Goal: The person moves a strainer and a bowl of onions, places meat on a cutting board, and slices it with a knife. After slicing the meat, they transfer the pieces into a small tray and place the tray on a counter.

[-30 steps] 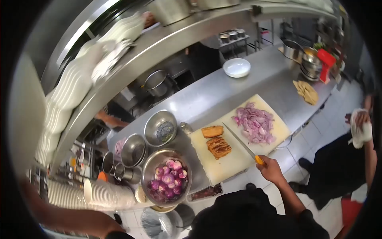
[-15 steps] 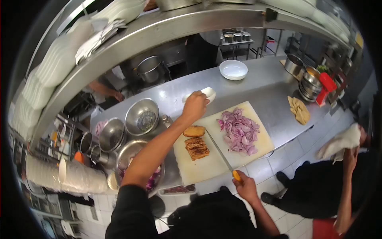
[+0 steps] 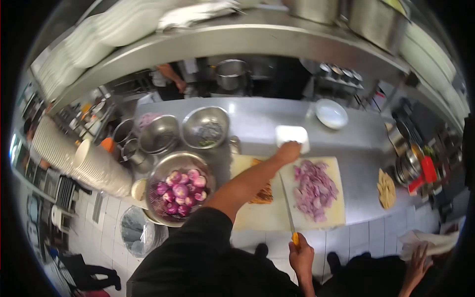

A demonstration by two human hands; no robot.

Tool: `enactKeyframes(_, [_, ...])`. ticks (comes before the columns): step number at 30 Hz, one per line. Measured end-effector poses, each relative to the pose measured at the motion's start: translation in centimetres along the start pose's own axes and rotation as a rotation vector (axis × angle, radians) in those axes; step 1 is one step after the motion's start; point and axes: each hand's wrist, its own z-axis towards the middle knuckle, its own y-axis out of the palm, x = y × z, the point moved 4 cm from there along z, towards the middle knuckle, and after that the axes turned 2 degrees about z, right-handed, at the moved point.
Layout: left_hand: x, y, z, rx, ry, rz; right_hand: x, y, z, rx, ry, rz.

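knife (image 3: 293, 227) and white dish (image 3: 291, 133) by onion slices (image 3: 315, 190)
i see right hand (image 3: 302, 256), fingers wrapped tight round knife, blade just left of onion slices; left hand (image 3: 288, 151) at white dish's near edge, beyond onion slices, fingertips hidden, can't tell grip.

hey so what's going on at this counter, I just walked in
A person's right hand holds a yellow-handled knife. The left hand is at a white dish; its grip is unclear. Sliced onions lie on a cutting board right of the knife; browned food, partly hidden, lies left. Whole onions sit in a metal bowl.
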Motion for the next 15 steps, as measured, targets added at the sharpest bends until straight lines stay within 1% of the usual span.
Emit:
enactKeyframes(1, [1.5,-3.3,-0.5,-0.027,-0.046,-0.023,-0.1,0.2,0.3,-0.004,-0.01,-0.005])
enactKeyframes(2, [2.1,-4.9,-1.1,0.086,0.016,-0.064,-0.6,0.2,0.6,-0.029,0.034,0.013])
enactKeyframes(3, [3.8,-8.6,-2.6,0.083,0.076,-0.098,-1.1,0.0,0.8,-0.042,0.045,-0.008])
enactKeyframes(4, [6.0,-13.1,-4.6,0.043,0.123,-0.134,-1.2,0.2,1.1,-0.05,0.058,-0.029])
enactKeyframes(6, [10.1,-24.3,-10.2,-0.1,0.222,-0.406,1.5,1.1,1.7,-0.022,-0.037,-0.078])
enactKeyframes(7, [11.6,-30.2,-13.3,-0.061,0.275,-0.473,1.9,1.7,2.2,-0.001,-0.078,-0.1])
enactKeyframes(9, [12.3,-41.1,-18.5,0.188,0.302,-0.417,-0.2,1.4,2.2,-0.133,0.066,-0.132])
enactKeyframes(10, [11.9,-46.2,-20.7,0.332,0.235,-0.288,-1.0,1.2,2.6,-0.198,0.156,-0.139])
enactKeyframes(11, [11.1,-50.8,-22.3,0.516,0.248,-0.066,-1.4,1.3,2.9,-0.205,0.147,-0.13])
enactKeyframes(12, [10.3,-55.1,-23.8,0.595,0.175,0.035,-1.3,1.3,3.0,-0.213,0.139,-0.128])
enactKeyframes(13, [9.1,-58.6,-24.8,0.74,-0.01,0.114,-1.2,1.3,3.1,-0.22,0.131,-0.128])
enactKeyframes(14, [7.5,-62.0,-25.3,0.854,0.047,0.344,-1.0,1.3,3.3,-0.213,0.116,-0.129])
enactKeyframes(15, [5.6,-65.0,-25.6,0.861,0.003,0.423,-0.7,1.4,3.4,-0.207,0.102,-0.131])
